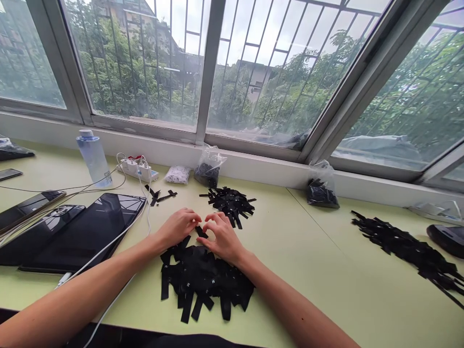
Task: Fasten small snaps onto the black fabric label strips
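Observation:
A large heap of black fabric strips (203, 270), some with small white printed letters, lies on the table in front of me. At its far edge my left hand (181, 224) is closed, thumb and fingertips pressed together; whatever they pinch is too small to make out. My right hand (224, 239) faces it with curled fingers, its thumb at the end of a single black strip (200, 232) between the two hands. Just beyond my fingers is a smaller pile of black strips (232, 200). A few loose strips (154, 195) lie to the left of that pile.
At left are a dark tablet (94, 232), phones (32, 205), white cables, a power strip (137, 169) and a water bottle (94, 159). Plastic bags of black pieces (207, 171) (322, 191) stand by the window. At right lie another row of strips (402, 244) and a computer mouse (447, 238).

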Demonstrator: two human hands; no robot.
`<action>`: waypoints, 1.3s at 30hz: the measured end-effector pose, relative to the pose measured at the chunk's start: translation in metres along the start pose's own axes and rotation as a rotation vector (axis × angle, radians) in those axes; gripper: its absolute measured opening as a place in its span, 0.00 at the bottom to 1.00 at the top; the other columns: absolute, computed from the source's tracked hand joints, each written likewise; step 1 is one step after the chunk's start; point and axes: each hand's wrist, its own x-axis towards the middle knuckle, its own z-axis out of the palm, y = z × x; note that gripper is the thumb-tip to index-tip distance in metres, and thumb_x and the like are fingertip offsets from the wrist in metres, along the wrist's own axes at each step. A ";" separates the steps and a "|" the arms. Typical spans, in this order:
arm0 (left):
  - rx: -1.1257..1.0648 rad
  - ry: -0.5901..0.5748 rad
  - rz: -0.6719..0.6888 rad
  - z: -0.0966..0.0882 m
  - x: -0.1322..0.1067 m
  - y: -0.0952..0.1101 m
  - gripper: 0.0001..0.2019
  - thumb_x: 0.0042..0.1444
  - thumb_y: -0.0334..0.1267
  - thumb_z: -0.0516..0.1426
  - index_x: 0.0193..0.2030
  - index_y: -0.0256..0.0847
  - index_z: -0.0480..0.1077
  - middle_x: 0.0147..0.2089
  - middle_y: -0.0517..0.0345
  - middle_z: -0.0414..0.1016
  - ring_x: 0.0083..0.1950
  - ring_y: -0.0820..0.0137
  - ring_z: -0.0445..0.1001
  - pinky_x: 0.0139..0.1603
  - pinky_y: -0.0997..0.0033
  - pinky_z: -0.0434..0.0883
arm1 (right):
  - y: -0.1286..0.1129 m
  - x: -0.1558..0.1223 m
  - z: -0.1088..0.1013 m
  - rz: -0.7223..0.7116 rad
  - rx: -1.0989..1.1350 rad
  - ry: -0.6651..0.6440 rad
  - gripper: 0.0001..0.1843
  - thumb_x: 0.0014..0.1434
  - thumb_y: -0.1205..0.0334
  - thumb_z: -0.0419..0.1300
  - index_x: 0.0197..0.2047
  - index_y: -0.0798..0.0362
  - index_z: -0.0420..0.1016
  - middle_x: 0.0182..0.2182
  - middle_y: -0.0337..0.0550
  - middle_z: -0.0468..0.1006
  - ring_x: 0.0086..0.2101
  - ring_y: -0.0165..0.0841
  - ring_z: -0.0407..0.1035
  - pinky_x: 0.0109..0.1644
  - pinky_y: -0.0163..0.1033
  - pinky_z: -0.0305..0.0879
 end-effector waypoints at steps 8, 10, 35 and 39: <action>-0.055 0.042 0.003 -0.002 0.000 0.006 0.11 0.68 0.36 0.53 0.49 0.44 0.77 0.45 0.53 0.80 0.50 0.63 0.75 0.52 0.64 0.70 | -0.001 0.001 0.004 0.008 0.048 0.004 0.03 0.60 0.66 0.65 0.35 0.49 0.76 0.47 0.46 0.75 0.50 0.42 0.64 0.56 0.52 0.65; -0.072 0.066 0.019 -0.005 0.000 0.010 0.12 0.69 0.37 0.52 0.50 0.45 0.76 0.46 0.54 0.79 0.50 0.63 0.74 0.52 0.63 0.70 | -0.002 0.002 0.002 0.010 0.053 0.030 0.03 0.61 0.67 0.64 0.35 0.50 0.75 0.45 0.46 0.75 0.49 0.42 0.65 0.56 0.51 0.65; -0.995 -0.095 -0.292 -0.006 0.004 0.032 0.18 0.63 0.52 0.57 0.42 0.37 0.76 0.41 0.49 0.79 0.43 0.66 0.76 0.47 0.65 0.70 | 0.006 -0.006 -0.022 -0.052 -0.035 0.422 0.14 0.68 0.67 0.56 0.45 0.39 0.80 0.41 0.44 0.77 0.44 0.41 0.64 0.51 0.50 0.63; -1.058 -0.134 -0.306 -0.007 0.003 0.031 0.16 0.59 0.50 0.62 0.36 0.36 0.76 0.37 0.53 0.77 0.39 0.69 0.73 0.46 0.67 0.69 | 0.007 -0.006 -0.022 -0.129 -0.078 0.501 0.16 0.66 0.70 0.58 0.46 0.38 0.79 0.40 0.43 0.77 0.43 0.39 0.65 0.49 0.48 0.63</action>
